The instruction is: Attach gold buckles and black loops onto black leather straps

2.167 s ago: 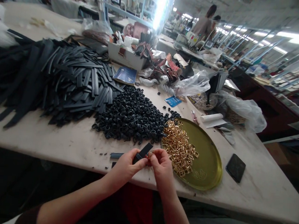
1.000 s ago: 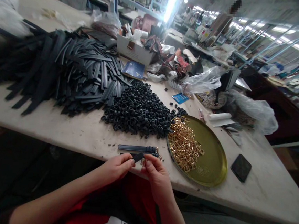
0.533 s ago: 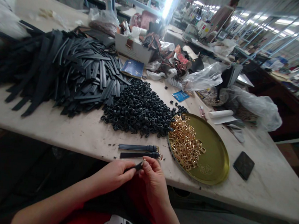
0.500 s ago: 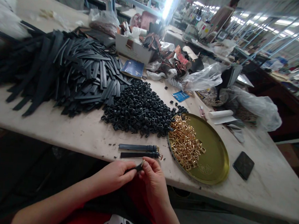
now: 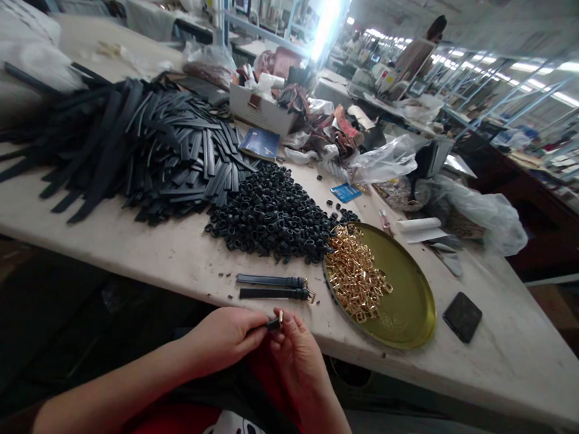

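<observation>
My left hand (image 5: 233,333) pinches a short end of a black strap (image 5: 273,324) between thumb and forefinger, just off the table's front edge. At the strap's tip sits a gold buckle (image 5: 281,318), which the fingers of my right hand (image 5: 294,344) grip from the other side. Most of that strap is hidden inside my left hand. Just beyond my hands, two black straps with gold buckles (image 5: 273,294) lie side by side on the table. Behind them is a heap of small black loops (image 5: 274,212).
A round gold tray (image 5: 414,294) holds a pile of gold buckles (image 5: 358,272). Long black strips (image 5: 175,141) are heaped at the left. A black wallet-like object (image 5: 463,316) lies at the right. Scraps, plastic bags (image 5: 387,159) and a white box (image 5: 260,108) crowd the back.
The view has shifted slightly. My hands stay together on the strap; my right fingers have slid a little, and the gold buckle now shows more upright at the strap's end.
</observation>
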### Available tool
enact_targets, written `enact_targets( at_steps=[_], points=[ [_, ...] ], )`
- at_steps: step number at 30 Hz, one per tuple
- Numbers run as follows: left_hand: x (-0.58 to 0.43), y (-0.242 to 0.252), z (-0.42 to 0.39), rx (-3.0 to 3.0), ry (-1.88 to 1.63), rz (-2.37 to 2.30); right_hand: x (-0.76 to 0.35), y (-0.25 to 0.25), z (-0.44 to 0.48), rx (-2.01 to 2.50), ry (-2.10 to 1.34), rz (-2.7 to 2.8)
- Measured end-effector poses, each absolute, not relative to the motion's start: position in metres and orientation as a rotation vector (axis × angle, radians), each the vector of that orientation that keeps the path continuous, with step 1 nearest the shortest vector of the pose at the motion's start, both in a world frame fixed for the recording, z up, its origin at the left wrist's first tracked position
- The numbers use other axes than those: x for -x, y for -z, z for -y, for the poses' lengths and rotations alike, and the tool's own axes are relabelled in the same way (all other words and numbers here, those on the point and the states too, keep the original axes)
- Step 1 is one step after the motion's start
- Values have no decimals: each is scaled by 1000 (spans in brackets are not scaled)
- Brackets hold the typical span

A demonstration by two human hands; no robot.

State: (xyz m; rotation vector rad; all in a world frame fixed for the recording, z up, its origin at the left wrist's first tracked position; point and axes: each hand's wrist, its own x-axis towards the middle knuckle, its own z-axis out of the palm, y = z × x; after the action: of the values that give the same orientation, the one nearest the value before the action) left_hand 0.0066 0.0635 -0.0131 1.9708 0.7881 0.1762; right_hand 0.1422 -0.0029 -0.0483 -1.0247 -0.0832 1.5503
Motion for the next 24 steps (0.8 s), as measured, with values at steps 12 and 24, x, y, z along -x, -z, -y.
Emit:
enact_targets(
  at_steps=[12,24],
  points=[
    [-12,28,-54,-1502,-257,-804,-134,49,8,1227,-1246,425],
    [-25,44,-69,-1170,-119,-870,-145,55,-2,1204,-1464,316]
  ],
)
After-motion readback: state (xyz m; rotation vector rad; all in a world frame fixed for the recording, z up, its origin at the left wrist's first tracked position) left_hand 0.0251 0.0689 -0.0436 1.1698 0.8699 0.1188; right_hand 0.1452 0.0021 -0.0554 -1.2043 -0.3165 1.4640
